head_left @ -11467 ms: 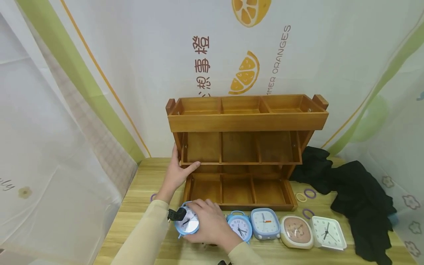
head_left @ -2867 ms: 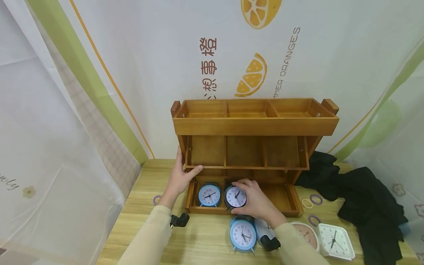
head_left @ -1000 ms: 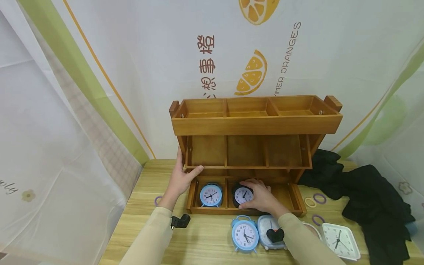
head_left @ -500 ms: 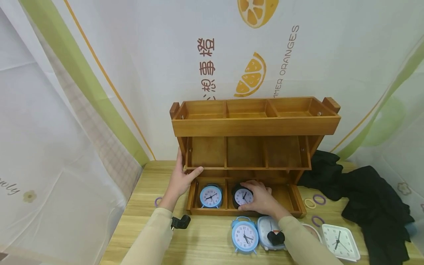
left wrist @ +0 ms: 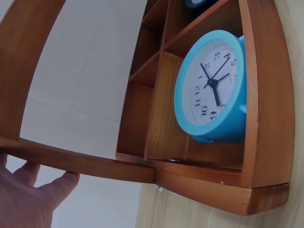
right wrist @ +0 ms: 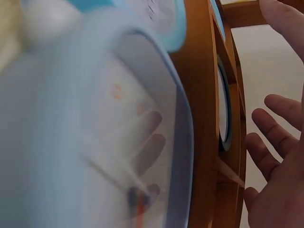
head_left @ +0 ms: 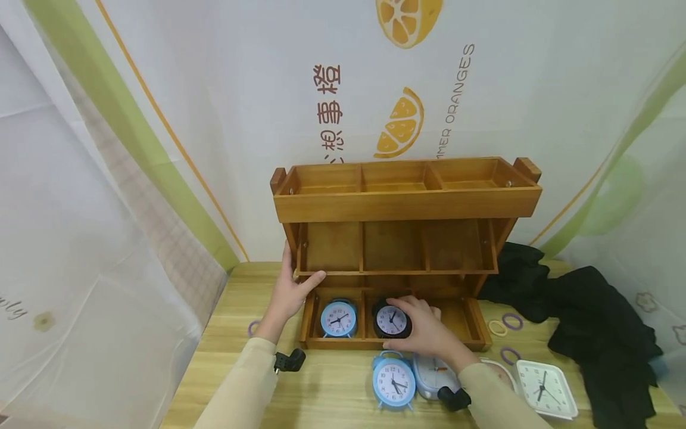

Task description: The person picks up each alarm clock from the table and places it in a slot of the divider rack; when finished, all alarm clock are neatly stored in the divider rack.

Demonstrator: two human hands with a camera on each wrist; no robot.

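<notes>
A wooden three-tier rack [head_left: 407, 205] stands open on the table. A round blue alarm clock [head_left: 339, 320] sits upright in its bottom left compartment, and a black alarm clock [head_left: 391, 322] in the middle one. My right hand [head_left: 426, 330] is around the black clock's right side, thumb low and fingers high; in the right wrist view its fingers are spread, apart from the clock. My left hand [head_left: 286, 298] rests on the rack's left side with extended fingers, the thumb toward the front. In the left wrist view, its fingertips [left wrist: 69, 183] touch the wooden support.
In front of the rack stand another round blue alarm clock [head_left: 393, 381], a pale blue square clock [head_left: 429, 378] partly behind my right wrist, a mostly hidden beige clock and a white square clock [head_left: 545, 390]. Black cloth [head_left: 584, 310] and several rings lie at right.
Since the oldest frame, the blue and black clocks have come into the bottom tray. In the last half second my right hand has loosened from the black clock; the left hand stays put.
</notes>
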